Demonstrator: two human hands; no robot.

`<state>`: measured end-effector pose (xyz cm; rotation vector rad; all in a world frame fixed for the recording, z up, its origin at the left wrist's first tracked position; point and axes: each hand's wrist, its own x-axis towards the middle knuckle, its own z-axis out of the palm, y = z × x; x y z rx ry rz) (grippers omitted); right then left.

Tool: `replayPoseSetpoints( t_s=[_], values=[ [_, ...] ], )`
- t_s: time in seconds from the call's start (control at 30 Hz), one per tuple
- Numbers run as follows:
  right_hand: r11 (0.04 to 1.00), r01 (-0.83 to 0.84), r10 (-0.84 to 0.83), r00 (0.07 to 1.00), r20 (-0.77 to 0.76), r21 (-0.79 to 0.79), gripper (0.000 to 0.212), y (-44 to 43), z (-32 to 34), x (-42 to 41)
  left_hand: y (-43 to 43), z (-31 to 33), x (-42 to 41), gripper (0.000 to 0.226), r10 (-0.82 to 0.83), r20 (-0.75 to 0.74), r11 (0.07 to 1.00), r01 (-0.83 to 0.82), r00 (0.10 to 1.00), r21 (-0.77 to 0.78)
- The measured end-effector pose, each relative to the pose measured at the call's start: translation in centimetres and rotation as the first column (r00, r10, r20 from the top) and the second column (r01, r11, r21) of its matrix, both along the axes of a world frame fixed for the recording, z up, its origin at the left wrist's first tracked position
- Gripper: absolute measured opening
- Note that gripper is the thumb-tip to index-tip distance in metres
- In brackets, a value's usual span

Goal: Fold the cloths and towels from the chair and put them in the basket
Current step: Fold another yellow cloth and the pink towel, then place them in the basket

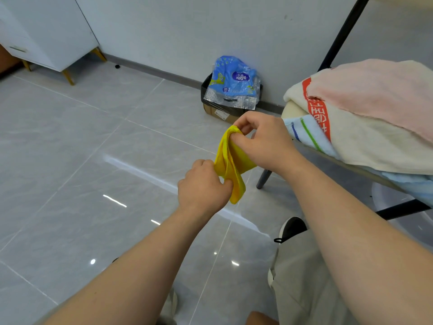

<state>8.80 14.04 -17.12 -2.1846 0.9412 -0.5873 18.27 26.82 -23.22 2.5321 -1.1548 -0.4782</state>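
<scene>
Small yellow fabric cloth (230, 160): one, bunched.
Left hand (203, 186): fingers clamped on cloth's lower part.
Right hand (262, 137): fingers pinching cloth's top.
Piled terry towels (375, 127): three.

Glossy grey floor tiles (82, 141) mirrored streaks of bright light. A pale wall (187, 24) met them at a grey skirting board (150, 72). A white cabinet (51, 31) on gold legs stood at upper left; a cardboard box (216, 113) holding blue plastic packaging (234, 78) sat against the wall.
</scene>
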Motion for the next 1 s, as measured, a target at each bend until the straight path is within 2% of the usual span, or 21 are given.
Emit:
replayPoseSetpoints(
  t_s=[0.13, 0.33, 0.53, 0.67, 0.83, 0.9, 1.0],
  values=[
    [1.0, 0.018, -0.018, 1.0, 0.022, 0.0, 0.005, -0.1, -0.2, 0.1, 0.0, -0.1, 0.7, 0.024, 0.037, -0.027, 0.999, -0.037, 0.999, 0.008],
    [0.999, 0.051, -0.05, 0.998, 0.04, -0.009, 0.008, -0.6, 0.0, -0.2, 0.2, -0.5, 1.7, 0.028, 0.094, -0.059, 0.994, -0.09, 0.994, 0.059],
    [0.998, 0.066, -0.065, 0.996, 0.054, -0.015, 0.008, -0.7, -0.1, -0.1, 0.0, -0.2, 1.2, 0.05, 0.073, -0.09, 0.997, -0.073, 0.993, -0.001],
    [0.998, 0.067, -0.066, 0.995, 0.069, -0.003, 0.006, -0.7, -0.1, -0.1, -0.2, 0.3, 0.7, 0.057, 0.058, -0.114, 0.997, -0.063, 0.992, -0.04],
    [0.999, 0.042, -0.043, 0.997, 0.072, 0.021, 0.006, -0.6, 0.0, 0.1, -0.4, -0.1, 0.2, 0.066, 0.059, -0.233, 0.988, -0.09, 0.971, -0.127],
    [0.999, 0.041, -0.043, 0.997, 0.062, 0.026, 0.006, -0.6, -0.1, 0.1, -0.6, -0.2, 0.4, 0.061, 0.098, -0.309, 0.974, -0.155, 0.946, -0.166],
    [0.998, 0.058, -0.059, 0.997, 0.052, 0.016, 0.006, -1.0, -0.3, 0.0, -0.6, 0.1, 1.1, 0.04, 0.158, -0.397, 0.94, -0.261, 0.904, -0.22]
  ],
)
